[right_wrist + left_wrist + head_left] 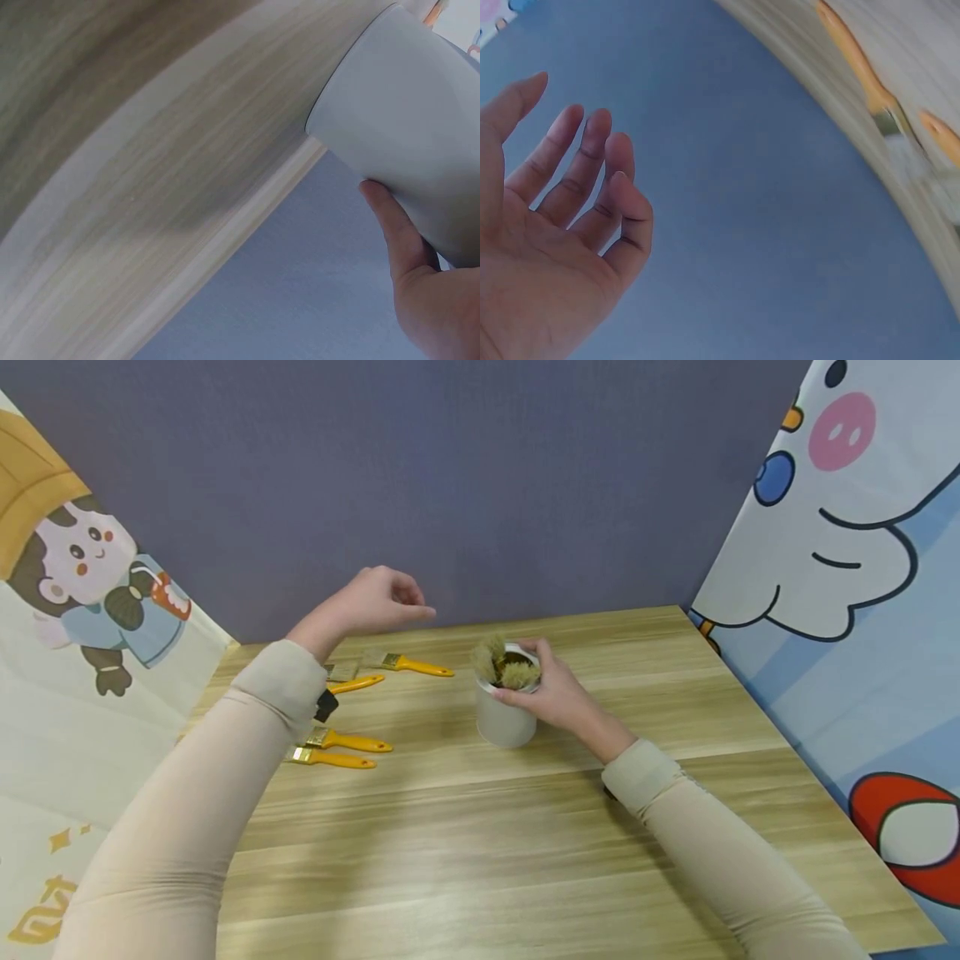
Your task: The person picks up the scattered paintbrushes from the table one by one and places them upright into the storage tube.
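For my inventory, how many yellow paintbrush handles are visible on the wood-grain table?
4, all left of the white cylindrical container: far handle, second handle left of it, third handle and fourth handle nearer the camera. The beige left sleeve may hide others.

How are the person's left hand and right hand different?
The left hand holds nothing, but the right hand grips the white cup near its rim. The left hand is up in the air, above the table, while the right hand is lower in the head view, at the cup standing there. Both hands are bare, and both come out of beige sleeves.
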A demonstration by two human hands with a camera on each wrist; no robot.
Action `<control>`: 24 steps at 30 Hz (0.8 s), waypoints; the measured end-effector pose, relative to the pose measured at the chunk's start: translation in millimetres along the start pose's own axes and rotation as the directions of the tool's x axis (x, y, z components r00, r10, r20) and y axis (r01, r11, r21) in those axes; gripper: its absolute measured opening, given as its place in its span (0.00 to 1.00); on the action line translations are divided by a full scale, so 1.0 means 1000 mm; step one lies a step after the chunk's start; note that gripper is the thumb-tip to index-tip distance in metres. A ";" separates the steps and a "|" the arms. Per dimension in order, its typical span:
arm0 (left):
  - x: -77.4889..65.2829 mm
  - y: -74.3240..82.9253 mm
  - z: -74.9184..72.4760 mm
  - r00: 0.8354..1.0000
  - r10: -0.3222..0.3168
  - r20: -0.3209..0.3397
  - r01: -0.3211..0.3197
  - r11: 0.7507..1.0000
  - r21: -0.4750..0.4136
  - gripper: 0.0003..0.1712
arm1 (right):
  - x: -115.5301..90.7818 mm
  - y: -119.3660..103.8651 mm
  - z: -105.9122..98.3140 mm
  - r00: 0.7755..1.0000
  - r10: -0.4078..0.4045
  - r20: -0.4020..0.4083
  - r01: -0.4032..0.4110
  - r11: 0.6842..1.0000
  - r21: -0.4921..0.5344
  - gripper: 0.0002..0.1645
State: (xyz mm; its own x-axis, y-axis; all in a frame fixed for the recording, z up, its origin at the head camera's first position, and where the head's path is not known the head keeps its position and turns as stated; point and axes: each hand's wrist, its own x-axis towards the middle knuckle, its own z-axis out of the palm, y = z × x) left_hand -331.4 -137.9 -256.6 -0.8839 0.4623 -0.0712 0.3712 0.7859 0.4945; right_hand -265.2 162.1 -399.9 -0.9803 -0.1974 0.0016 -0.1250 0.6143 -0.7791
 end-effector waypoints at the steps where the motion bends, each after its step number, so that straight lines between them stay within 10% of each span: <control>1: -0.003 -0.007 -0.003 1.000 -0.012 -0.001 0.012 1.000 0.003 0.20 | 0.000 0.000 0.000 1.000 0.001 0.001 -0.001 1.000 -0.001 0.64; 9: -0.004 -0.063 -0.001 0.998 -0.067 0.020 0.065 0.992 0.112 0.20 | -0.002 0.005 -0.001 1.000 0.019 -0.004 -0.019 1.000 0.002 0.64; 24: 0.034 -0.136 0.077 0.982 -0.135 0.133 0.081 0.934 0.349 0.30 | 0.000 0.002 0.003 1.000 0.007 -0.009 -0.007 1.000 0.003 0.64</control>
State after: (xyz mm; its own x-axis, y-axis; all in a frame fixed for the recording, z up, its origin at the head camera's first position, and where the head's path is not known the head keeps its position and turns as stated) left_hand -390.2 -197.5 -393.3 -0.8802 0.4026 -0.2513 0.3745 0.9144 0.1535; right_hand -264.6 160.5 -403.2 -0.9826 -0.1860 0.0019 -0.1177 0.6137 -0.7808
